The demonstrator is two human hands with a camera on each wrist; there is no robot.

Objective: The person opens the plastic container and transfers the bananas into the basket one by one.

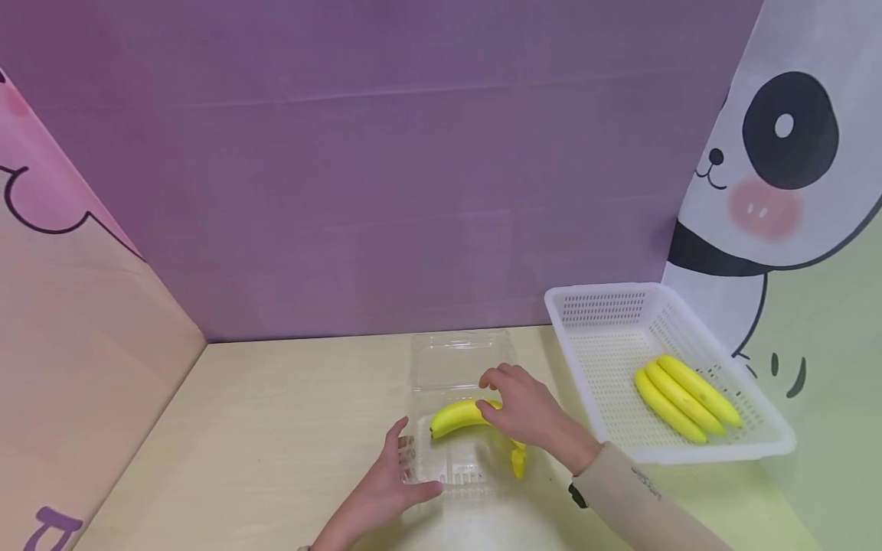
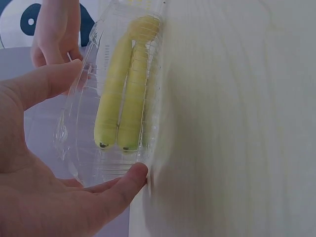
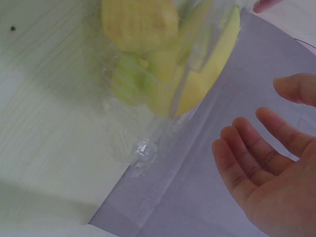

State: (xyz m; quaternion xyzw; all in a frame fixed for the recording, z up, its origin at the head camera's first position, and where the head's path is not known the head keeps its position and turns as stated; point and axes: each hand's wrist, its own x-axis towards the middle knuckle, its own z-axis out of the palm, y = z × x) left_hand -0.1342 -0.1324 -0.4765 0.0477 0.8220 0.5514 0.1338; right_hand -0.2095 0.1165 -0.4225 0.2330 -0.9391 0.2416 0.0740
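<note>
Nearest, two sleeves' worth of reach come down to one sleeve in plain view, the light sleeve (image 1: 644, 501) at 5 o'clock. Two hands are at work on the tabletop (image 1: 276, 444). The left hand (image 1: 386, 490) is spread around the near left corner of one clear plastic box (image 1: 451, 467), at its 8 o'clock side, with thumb and fingers stretched apart rather than clenched. In the box lies one bunch of bananas (image 1: 458, 418); the left wrist view shows two side by side, and whether more lie behind them is hard to tell. The bunch is at 2 o'clock from the left hand and 9 o'clock from the right hand (image 1: 527, 409), its stem end at 6 o'clock from that hand. The right hand is released, its fingers loosely bent and grasping nothing, just beside the fruit. The box's one lid (image 1: 451, 366) is folded back at 12 o'clock. Farther out, between 2 and 3 o'clock from the right hand, stands one white basket (image 1: 710, 455) holding three yellow bananas (image 1: 682, 398). Farthest are a purple wall (image 1: 358, 191) at 12 o'clock and one panda picture (image 1: 792, 130) at 1 o'clock.
</note>
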